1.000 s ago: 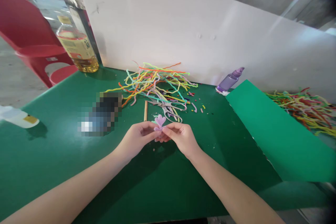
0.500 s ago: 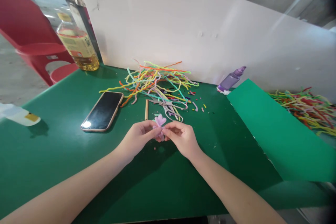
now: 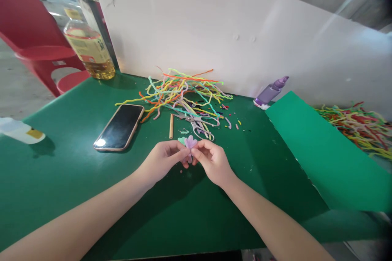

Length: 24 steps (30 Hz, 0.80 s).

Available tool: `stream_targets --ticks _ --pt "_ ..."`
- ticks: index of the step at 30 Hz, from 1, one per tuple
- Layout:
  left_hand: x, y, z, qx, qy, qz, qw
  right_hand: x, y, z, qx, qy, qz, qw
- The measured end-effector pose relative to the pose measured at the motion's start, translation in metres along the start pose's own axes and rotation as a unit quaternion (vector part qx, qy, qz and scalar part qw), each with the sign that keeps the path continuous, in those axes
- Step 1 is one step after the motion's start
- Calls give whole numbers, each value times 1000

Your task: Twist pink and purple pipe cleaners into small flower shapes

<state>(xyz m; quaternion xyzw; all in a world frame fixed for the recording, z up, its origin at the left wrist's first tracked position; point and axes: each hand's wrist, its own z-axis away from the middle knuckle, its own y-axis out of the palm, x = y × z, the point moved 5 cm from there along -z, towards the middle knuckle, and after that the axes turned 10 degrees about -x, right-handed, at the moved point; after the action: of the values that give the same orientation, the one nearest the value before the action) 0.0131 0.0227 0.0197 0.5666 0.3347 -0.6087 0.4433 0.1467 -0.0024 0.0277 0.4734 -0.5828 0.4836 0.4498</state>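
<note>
Between my two hands is a small lilac pipe-cleaner flower [image 3: 190,142], its petals sticking up above the fingertips. My left hand [image 3: 167,155] pinches it from the left, thumb against fingers. From the right, my right hand [image 3: 212,158] does the same, and the fingertips of both hands nearly meet. A mint-green fuzzy piece [image 3: 181,140] shows just behind the flower; whether it is joined to it I cannot tell. Beyond the hands lie metal scissors [image 3: 196,122] and a short wooden stick [image 3: 171,126].
A heap of colourful pipe cleaners [image 3: 180,91] lies against the white partition [image 3: 183,20]. Left are a phone [image 3: 119,127], a white bottle [image 3: 23,130] and an oil bottle [image 3: 90,49]. Right are a purple glue bottle [image 3: 271,91], a green board [image 3: 324,151] and more pipe cleaners [image 3: 355,126].
The flower has shifted slightly right and turned between my fingers, and more of the mint-green piece shows behind it. Both hands stay in nearly the same place. The view has moved slightly.
</note>
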Motion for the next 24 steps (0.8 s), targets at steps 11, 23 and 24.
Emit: stream_targets --ticks 11,23,24 --pt "5 -6 -3 -12 -5 -17 1000 -12 -2 -7 -14 59 -69 996" --pt "12 -4 -6 -28 -35 -46 998 -23 6 -1 -15 87 -87 992" --pt "12 -4 -5 -25 -35 -49 998 -24 6 -1 -11 84 -84 993"
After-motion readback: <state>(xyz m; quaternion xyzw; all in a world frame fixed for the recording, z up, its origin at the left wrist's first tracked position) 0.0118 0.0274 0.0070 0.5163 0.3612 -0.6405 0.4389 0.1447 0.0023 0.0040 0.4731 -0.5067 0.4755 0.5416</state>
